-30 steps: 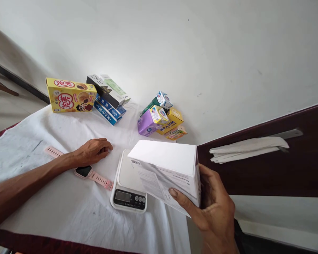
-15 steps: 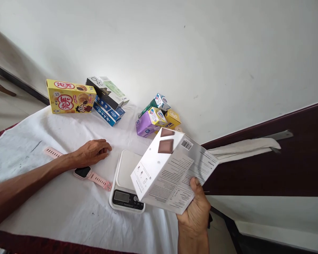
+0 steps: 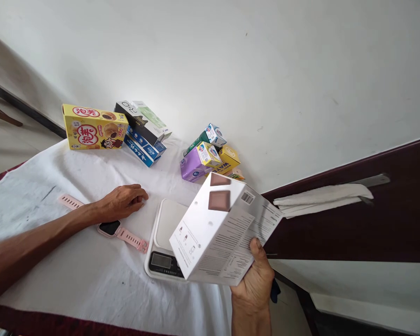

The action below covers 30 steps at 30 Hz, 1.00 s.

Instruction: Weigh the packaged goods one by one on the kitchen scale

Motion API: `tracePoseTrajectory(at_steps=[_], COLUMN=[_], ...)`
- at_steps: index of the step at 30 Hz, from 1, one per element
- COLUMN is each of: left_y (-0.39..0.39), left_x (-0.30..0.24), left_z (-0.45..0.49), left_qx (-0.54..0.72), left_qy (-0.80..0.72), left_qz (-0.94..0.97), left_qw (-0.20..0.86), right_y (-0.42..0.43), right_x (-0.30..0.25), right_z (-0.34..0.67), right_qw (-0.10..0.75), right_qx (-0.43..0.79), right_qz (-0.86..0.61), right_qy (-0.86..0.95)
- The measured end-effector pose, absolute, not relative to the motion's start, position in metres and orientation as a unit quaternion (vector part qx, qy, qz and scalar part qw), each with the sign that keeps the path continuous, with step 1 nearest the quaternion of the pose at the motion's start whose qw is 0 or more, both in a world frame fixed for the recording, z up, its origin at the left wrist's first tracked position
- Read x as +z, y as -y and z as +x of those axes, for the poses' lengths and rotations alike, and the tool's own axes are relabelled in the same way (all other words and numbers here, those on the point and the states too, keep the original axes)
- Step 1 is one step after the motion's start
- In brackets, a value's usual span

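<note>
My right hand grips a white cardboard box by its lower right edge, the thumb lying on the text-covered side. Brown squares, small diagrams and a barcode are printed on the box, which is tilted in the air. Behind and below it is a white digital kitchen scale, its right part hidden by the box. My left hand rests on the cloth with fingers curled in and nothing visible in them. A pink-strapped smartwatch lies partly under the left wrist.
On the white cloth, a yellow snack box stands beside stacked black and blue boxes. Several small cartons, one a purple box, stand against the wall. A folded white towel hangs on a rail at right.
My right hand has shifted slightly left and down with the white box, covering more of the scale. The left hand stays where it was.
</note>
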<state>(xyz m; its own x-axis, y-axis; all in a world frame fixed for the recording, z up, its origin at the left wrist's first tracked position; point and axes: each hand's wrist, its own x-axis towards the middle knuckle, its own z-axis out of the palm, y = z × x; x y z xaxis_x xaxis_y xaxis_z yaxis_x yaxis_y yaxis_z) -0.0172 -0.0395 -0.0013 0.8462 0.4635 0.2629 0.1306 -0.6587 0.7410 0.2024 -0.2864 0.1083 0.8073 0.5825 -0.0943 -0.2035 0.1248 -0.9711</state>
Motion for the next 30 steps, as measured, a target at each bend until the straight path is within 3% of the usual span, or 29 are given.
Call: tracePoseTrajectory(at_steps=[12, 30], left_y=[0.040, 0.041], left_x=[-0.004, 0.002], left_z=[-0.017, -0.015], left_qx=[0.231, 0.229], left_qy=[-0.167, -0.173], left_qz=[0.879, 0.871], left_qw=[0.382, 0.399], right_y=[0.272, 0.223], right_x=[0.105, 0.048], right_z=[0.241, 0.359], right_qw=[0.737, 0.788], right_qx=[0.171, 0.086], right_qz=[-0.639, -0.587], right_qy=[0.139, 0.165])
